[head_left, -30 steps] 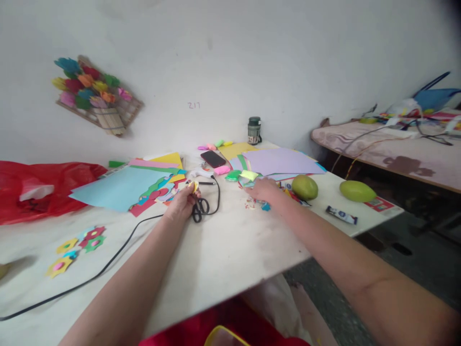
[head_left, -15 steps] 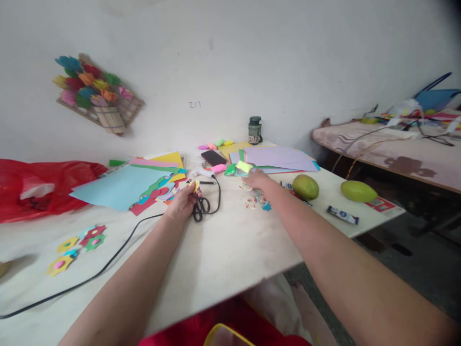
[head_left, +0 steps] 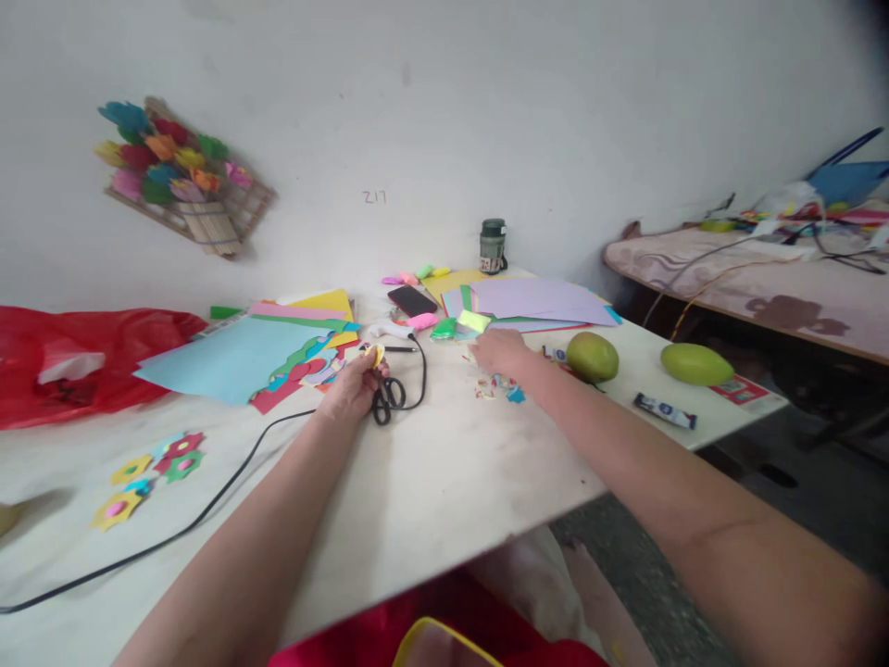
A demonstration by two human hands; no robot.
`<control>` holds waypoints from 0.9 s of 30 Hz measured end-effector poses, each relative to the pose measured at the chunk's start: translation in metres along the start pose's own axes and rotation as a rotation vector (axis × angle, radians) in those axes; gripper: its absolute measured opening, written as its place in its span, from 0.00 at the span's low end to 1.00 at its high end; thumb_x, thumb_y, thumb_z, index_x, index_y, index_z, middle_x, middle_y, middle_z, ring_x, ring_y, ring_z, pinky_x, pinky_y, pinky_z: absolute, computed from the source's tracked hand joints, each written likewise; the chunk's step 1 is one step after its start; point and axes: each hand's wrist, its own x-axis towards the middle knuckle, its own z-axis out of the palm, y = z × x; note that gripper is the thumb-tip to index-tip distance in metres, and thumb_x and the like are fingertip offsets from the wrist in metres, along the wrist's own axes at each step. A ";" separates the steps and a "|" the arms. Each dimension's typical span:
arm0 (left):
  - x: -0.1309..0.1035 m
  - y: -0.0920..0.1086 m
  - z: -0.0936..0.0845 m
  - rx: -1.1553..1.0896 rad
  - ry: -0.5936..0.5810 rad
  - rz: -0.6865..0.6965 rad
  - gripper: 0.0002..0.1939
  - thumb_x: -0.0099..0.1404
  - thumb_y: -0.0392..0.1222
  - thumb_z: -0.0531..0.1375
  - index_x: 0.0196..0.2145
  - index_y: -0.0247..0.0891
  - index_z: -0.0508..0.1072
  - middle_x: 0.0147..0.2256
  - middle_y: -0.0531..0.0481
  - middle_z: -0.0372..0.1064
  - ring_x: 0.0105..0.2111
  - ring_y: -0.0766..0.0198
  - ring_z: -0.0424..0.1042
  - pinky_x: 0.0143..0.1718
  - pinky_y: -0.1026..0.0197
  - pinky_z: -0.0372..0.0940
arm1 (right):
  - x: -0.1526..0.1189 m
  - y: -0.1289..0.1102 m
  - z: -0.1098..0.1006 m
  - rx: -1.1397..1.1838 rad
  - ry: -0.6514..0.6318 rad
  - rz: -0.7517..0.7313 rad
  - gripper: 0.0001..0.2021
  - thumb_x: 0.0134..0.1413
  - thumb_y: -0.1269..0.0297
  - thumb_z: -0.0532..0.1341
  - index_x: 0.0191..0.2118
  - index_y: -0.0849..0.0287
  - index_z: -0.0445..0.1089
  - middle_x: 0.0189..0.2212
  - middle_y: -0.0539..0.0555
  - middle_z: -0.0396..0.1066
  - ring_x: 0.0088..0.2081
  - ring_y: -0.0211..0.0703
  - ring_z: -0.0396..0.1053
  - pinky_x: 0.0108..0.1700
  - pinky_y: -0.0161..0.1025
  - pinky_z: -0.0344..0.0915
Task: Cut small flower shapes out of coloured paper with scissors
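Observation:
My left hand (head_left: 357,382) is closed, pinching a small yellow paper piece (head_left: 379,356) between thumb and fingers. Black-handled scissors (head_left: 389,400) lie against the table just right of that hand. Behind it are a white glue gun (head_left: 390,330) and a dark pen (head_left: 399,350). My right hand (head_left: 501,352) reaches down at the small paper scraps (head_left: 498,387), its fingertips too unclear to tell whether they grip anything. Close beyond it are a pale yellow packet (head_left: 474,321) and a green one (head_left: 444,329).
Coloured paper sheets (head_left: 222,357) lie at left and lilac ones (head_left: 534,301) at the back. Paper flowers (head_left: 115,509) sit front left. A black cord (head_left: 229,486) crosses the table. Two green fruits (head_left: 593,357) and a tube (head_left: 665,410) are at right. A flask (head_left: 493,248) stands behind.
My right hand has shifted slightly right and down, over the scraps, with its fingers more bent. The left hand keeps its hold on the yellow piece. The view has turned slightly.

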 end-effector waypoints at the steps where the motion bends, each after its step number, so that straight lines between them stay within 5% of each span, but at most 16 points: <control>1: 0.000 0.000 0.000 0.000 0.002 -0.003 0.07 0.62 0.28 0.53 0.27 0.31 0.67 0.20 0.51 0.62 0.17 0.72 0.63 0.18 0.72 0.62 | -0.001 -0.006 0.001 0.000 -0.001 -0.020 0.21 0.60 0.63 0.46 0.45 0.66 0.73 0.46 0.68 0.71 0.51 0.56 0.67 0.47 0.46 0.62; 7: 0.000 0.000 -0.001 -0.003 0.012 -0.004 0.05 0.61 0.28 0.54 0.28 0.32 0.67 0.20 0.52 0.62 0.17 0.73 0.63 0.17 0.72 0.62 | 0.001 -0.022 0.011 0.009 0.037 -0.231 0.22 0.61 0.59 0.46 0.54 0.62 0.66 0.58 0.61 0.61 0.56 0.50 0.61 0.55 0.43 0.56; 10: 0.000 0.000 -0.001 0.002 -0.003 0.000 0.06 0.62 0.28 0.54 0.28 0.32 0.67 0.20 0.51 0.63 0.17 0.72 0.63 0.17 0.72 0.62 | 0.000 -0.015 0.004 0.000 0.051 -0.078 0.26 0.63 0.59 0.41 0.45 0.65 0.73 0.46 0.66 0.72 0.50 0.55 0.67 0.49 0.46 0.60; 13: -0.001 0.001 0.000 0.007 -0.004 0.000 0.07 0.62 0.28 0.53 0.28 0.32 0.67 0.20 0.52 0.62 0.17 0.72 0.63 0.18 0.72 0.62 | 0.001 -0.007 -0.003 -0.002 0.180 0.027 0.22 0.60 0.62 0.45 0.45 0.65 0.73 0.46 0.66 0.72 0.49 0.55 0.67 0.48 0.44 0.61; 19: -0.004 0.002 0.001 0.048 -0.004 -0.009 0.08 0.63 0.29 0.53 0.27 0.32 0.66 0.19 0.52 0.62 0.17 0.72 0.63 0.17 0.72 0.61 | 0.013 0.004 0.007 0.042 0.106 -0.095 0.20 0.54 0.70 0.50 0.50 0.58 0.70 0.52 0.56 0.69 0.50 0.48 0.67 0.48 0.39 0.62; 27: -0.001 0.000 0.000 0.007 0.004 -0.005 0.06 0.62 0.28 0.54 0.28 0.32 0.66 0.20 0.52 0.63 0.17 0.72 0.63 0.17 0.72 0.62 | 0.023 0.016 0.010 0.210 0.163 0.041 0.22 0.52 0.73 0.51 0.51 0.58 0.71 0.51 0.55 0.70 0.51 0.46 0.66 0.50 0.37 0.60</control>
